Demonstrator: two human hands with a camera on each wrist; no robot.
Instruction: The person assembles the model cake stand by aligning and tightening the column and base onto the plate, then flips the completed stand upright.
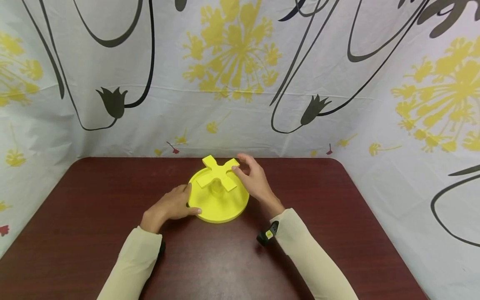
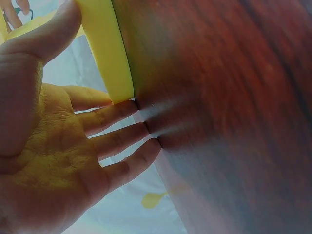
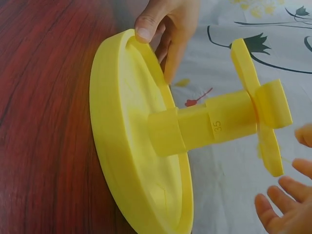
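Note:
A yellow round base [image 1: 225, 210] with a raised rim stands on the dark red table. From its middle rises a thick yellow stem [image 3: 214, 122] marked "35", topped by a yellow four-armed cross [image 1: 218, 173]. My left hand [image 1: 174, 203] holds the base's left edge, thumb over the near rim and fingers along the outer side; in the left wrist view the fingertips reach the tabletop. Beside the cross's far right arm is my right hand [image 1: 255, 177], thumb and fingers apart around it. The right wrist view shows a gap between those fingers and the cross.
The wood-grain table [image 1: 210, 266] ends at a back edge just behind the base. A white cloth [image 1: 240, 125] with yellow and grey flower prints hangs behind and at both sides. A dark wrist strap [image 1: 268, 233] sits at the right sleeve.

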